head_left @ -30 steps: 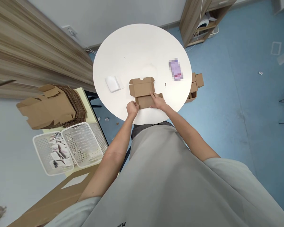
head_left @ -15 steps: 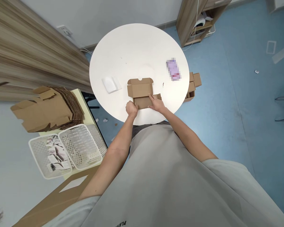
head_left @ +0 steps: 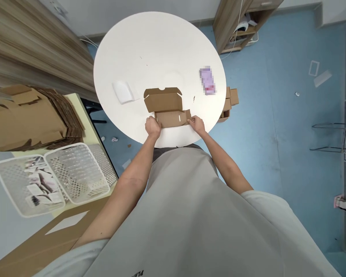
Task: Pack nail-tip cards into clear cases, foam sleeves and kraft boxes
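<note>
A brown cardboard box (head_left: pixel 168 118), partly folded, lies at the near edge of the round white table (head_left: pixel 132 42). Its lid panel with a notched edge stands raised at the far side. My left hand (head_left: pixel 153 126) is closed on the box's left side wall. On the right, my right hand (head_left: pixel 197 124) pinches the side flap, which angles outward from the base. Left of the box lies a white pouch (head_left: pixel 123 92). A pixelated purple item (head_left: pixel 207 80) rests to the right on the table.
Flattened cardboard boxes (head_left: pixel 31 115) are stacked on a side table at left. In front of them sit white plastic baskets (head_left: pixel 77 173), one holding small packets. Small brown boxes (head_left: pixel 230 102) stand beyond the table's right edge. A wooden cabinet (head_left: pixel 233 27) is at the back.
My right hand has moved right, off the box's inside and onto its side flap. The lid panel has tilted more upright. My left hand stays on the left side. The view has shifted.
</note>
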Available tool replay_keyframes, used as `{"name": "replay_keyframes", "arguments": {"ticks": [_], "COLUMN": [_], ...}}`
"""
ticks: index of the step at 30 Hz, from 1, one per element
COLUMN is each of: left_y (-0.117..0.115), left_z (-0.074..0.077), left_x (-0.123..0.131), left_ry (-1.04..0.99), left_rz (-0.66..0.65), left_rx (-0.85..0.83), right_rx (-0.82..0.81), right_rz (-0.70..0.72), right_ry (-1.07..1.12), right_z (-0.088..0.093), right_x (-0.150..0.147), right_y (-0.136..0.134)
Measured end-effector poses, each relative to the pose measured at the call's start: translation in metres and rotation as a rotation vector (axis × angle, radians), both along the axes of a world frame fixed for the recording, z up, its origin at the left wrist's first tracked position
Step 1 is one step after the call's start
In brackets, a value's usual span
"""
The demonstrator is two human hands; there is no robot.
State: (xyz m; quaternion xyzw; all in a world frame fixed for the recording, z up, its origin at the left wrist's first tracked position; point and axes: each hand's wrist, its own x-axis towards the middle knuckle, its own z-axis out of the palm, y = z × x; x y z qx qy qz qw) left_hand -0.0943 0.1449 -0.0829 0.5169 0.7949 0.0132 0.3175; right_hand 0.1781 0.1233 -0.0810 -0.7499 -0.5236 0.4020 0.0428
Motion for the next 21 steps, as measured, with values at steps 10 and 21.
{"name": "replay_keyframes", "arguments": {"ticks": [10,21], "left_y": [0.002,-0.004], "left_z": [0.004,0.008], "left_x": [0.003,0.011], "left_ry": [-0.035,-0.068], "left_rz": [0.051,0.087], "left_rx": [0.008,0.012], "right_rx": [0.055,0.053], "right_rz": [0.316,0.604], "right_ry": [-0.224,-0.324], "right_z": [0.034,0.042], "right_x": [-0.044,-0.081], "right_y": [-0.002,-0.007]}}
